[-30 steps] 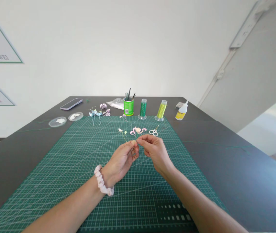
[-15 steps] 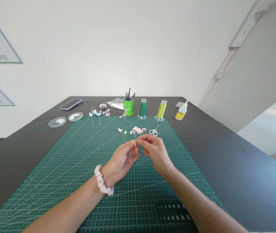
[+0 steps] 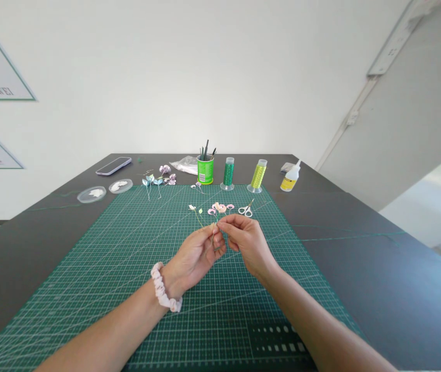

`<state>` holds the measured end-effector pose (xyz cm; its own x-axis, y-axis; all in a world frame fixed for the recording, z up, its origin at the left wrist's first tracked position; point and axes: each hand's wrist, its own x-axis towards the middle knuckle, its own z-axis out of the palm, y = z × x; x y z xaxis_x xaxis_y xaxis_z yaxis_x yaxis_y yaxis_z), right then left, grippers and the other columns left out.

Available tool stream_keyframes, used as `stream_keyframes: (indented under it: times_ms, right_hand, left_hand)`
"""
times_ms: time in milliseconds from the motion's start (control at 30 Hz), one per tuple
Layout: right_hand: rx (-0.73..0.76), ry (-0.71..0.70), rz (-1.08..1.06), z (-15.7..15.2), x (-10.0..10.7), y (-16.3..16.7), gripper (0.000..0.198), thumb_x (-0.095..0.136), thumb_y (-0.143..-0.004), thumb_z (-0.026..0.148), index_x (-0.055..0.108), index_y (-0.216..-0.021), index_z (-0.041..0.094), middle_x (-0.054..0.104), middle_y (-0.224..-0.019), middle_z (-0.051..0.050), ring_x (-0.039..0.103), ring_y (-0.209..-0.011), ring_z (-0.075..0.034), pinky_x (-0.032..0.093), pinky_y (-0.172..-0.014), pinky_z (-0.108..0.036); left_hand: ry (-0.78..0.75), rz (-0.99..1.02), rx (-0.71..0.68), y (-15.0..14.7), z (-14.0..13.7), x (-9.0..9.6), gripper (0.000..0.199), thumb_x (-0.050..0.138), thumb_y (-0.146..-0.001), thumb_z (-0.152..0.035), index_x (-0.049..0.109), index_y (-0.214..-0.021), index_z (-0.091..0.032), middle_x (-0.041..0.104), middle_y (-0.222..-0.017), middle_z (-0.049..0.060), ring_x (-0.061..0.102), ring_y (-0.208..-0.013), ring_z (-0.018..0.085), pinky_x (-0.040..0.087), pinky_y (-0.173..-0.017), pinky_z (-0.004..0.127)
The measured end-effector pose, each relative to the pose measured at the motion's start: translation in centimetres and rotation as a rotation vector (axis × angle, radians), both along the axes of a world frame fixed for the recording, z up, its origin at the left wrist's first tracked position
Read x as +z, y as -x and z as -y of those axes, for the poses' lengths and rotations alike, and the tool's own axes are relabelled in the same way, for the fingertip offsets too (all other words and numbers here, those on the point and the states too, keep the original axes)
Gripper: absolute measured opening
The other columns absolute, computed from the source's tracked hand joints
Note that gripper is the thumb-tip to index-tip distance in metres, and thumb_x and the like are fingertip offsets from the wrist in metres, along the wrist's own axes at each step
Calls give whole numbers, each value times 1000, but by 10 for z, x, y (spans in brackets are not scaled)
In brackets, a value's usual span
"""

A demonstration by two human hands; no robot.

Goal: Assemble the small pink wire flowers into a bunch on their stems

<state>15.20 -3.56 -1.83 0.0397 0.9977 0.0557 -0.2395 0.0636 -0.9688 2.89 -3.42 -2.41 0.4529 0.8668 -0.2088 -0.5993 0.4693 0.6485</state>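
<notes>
Pinches thin stems (image 3: pixel 213 238) between the thumb and finger of the left hand (image 3: pixel 195 253), above the middle of the green mat (image 3: pixel 204 325). Presses the thumb and finger of the right hand (image 3: pixel 248 238) together just beside, cannot tell on what. Has pink flowers (image 3: pixel 222 207) just past both hands, on the far side, and small white scissors (image 3: pixel 245 211) to the right. Has a green spool (image 3: pixel 228 174) and a yellow spool (image 3: pixel 258 176) farther away, with a glue bottle (image 3: pixel 289 179) at far right.
</notes>
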Motion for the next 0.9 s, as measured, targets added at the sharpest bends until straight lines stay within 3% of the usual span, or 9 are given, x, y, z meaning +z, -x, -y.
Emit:
stream_keyframes:
  times_ms: [200, 633, 900]
  right_hand:
    - [28, 30, -71, 0, -1, 0, 19, 77, -62, 33, 68, -62, 16, 56, -51, 4, 33, -37, -3, 25, -35, -19]
    - [108, 84, -186, 0, 2, 1, 20, 80, -59, 31, 67, -60, 16, 42, -40, 9, 26, -34, -2, 15, -33, -17]
    - [125, 135, -228, -1, 0, 1, 22, 81, -58, 30, 66, -62, 15, 40, -39, 11, 21, -35, -1, 12, -33, -16]
  left_hand:
    - [-14, 58, -66, 0, 1, 3, 23, 63, -85, -19, 57, -64, -13, 47, -59, -3, 50, -58, 8, 47, -71, 26]
    - [3, 123, -82, 1, -1, -5, 17, 53, -92, -17, 60, -78, -11, 46, -65, -2, 49, -62, 9, 47, -70, 26]
    - [4, 137, -99, 2, -1, -5, 17, 58, -89, -18, 58, -73, -12, 46, -63, -3, 47, -59, 8, 45, -65, 24]
